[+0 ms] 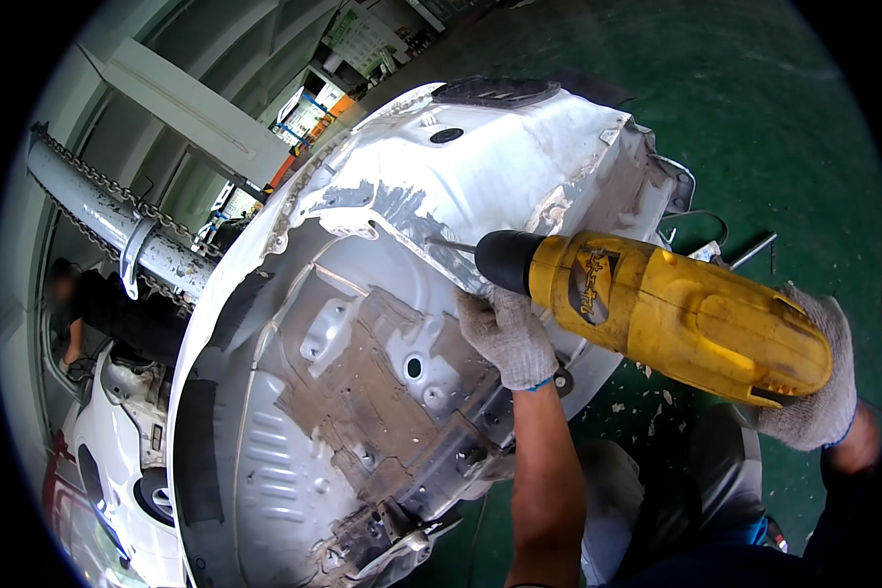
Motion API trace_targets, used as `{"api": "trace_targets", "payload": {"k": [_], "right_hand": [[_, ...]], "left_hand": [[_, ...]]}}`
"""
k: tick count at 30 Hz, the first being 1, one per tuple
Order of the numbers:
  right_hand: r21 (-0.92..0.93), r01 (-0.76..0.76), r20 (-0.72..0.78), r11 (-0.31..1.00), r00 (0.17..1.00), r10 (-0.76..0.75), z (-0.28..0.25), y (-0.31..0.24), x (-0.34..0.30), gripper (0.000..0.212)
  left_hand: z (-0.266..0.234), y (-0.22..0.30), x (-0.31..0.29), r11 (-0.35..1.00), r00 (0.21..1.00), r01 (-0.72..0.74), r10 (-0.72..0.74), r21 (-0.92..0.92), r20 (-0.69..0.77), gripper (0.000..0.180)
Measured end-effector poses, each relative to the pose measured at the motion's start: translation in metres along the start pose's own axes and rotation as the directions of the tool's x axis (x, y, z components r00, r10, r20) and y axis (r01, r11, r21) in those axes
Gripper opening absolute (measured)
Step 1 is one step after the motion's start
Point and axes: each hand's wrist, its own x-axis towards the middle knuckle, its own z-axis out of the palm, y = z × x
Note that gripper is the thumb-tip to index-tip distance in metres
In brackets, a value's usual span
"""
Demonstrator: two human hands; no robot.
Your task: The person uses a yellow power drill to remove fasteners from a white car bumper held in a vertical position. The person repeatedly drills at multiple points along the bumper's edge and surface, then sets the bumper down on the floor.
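A worn yellow power drill point(647, 309) with a black chuck point(505, 263) lies across the right of the view. My right hand point(811, 416), in a grey knit glove, is closed around its rear end. The drill's thin bit point(451, 244) points left, its tip at the scraped grey edge of a white car body panel point(500, 147). Below the chuck, my gloved left hand point(512, 338) is closed beside the panel's flange. The chuck and the hand itself hide what its fingers grip. Under the panel, the inner body sheet point(392, 343) shows brown patches and holes.
Left stands a grey post point(118, 211) wrapped in chain. Beyond the panel, a person in dark clothes point(132, 318) bends by another white car point(122, 451). A metal bar point(755, 250) and paint flakes lie on the green floor point(735, 118). My legs point(617, 495) are close below the drill.
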Motion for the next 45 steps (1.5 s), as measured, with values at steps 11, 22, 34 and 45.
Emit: {"api": "trace_targets", "payload": {"k": [11, 22, 34, 45], "right_hand": [[0.113, -0.052, 0.01, 0.992, 0.999, 0.051, -0.006, -0.009, 0.0, 0.082], [-0.093, 0.089, 0.018, 0.992, 0.996, -0.088, -0.014, -0.015, -0.004, 0.087], [0.018, -0.006, -0.004, 1.0, 1.0, 0.006, -0.009, -0.011, -0.003, 0.087], [-0.135, 0.138, 0.011, 0.981, 0.99, -0.138, -0.016, -0.013, -0.002, 0.092]], "left_hand": [[-0.001, 0.004, -0.001, 0.999, 1.0, -0.022, 0.022, 0.036, 0.019, 0.051], [-0.001, 0.0, 0.001, 1.0, 1.0, -0.022, 0.022, 0.008, 0.022, 0.052], [0.008, 0.009, -0.003, 0.989, 1.0, -0.024, 0.026, 0.143, -0.012, 0.056], [0.008, 0.008, -0.002, 0.988, 0.999, -0.025, 0.03, 0.154, -0.033, 0.053]]}}
